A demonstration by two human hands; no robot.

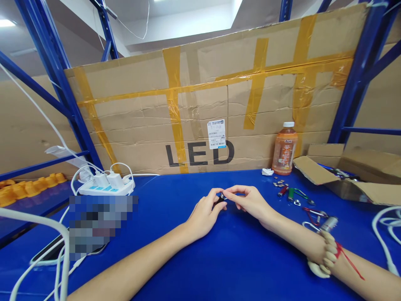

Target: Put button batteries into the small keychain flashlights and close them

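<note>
Holding a small dark thing [219, 200] in the curled left hand [205, 214], over the middle of the blue tabletop [188, 271]. Pinching narrow on its shiny end with the fingertips of the right hand [250, 202].

Might slip and drop, being so small and held mostly by finger ends. Might then roll off over the tabletop, maybe as far as the round silver bits [280, 185], and get mixed in with them. Might bump the silver tube [330, 223] or the red clip [308, 216] by pulling the right arm sideways, with both just beside the forearm. Might even catch a clip with the loose red string [338, 250] at the right wrist.

Hard to see most of the small dark thing, because of the fingers around it. Cannot tell its whole shape, or the number of parts. Cannot tell about any other tiny bit tucked between the right fingertips. No knowing the things under the blurry squares [100, 225] by the white power strip [109, 190]. Hard to make out the jumble inside the open cardboard box [347, 191]. Cut off at the picture's edges, both arms.
</note>
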